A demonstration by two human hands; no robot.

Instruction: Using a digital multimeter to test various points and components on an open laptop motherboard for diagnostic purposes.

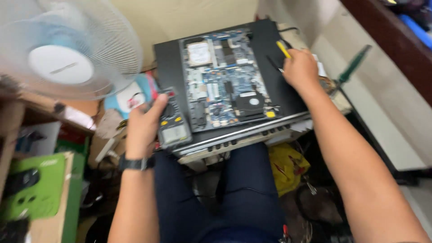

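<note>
2 hands probing opened laptop (225, 76): left hand (143, 128) clasping multimeter (173, 120), right hand (300, 68) pinching yellow-tipped probe (283, 49); next, steady tip contact.

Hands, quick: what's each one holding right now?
Left hand: closed on the multimeter.
Right hand: closed on a yellow-tipped probe, over the opened laptop.
</note>
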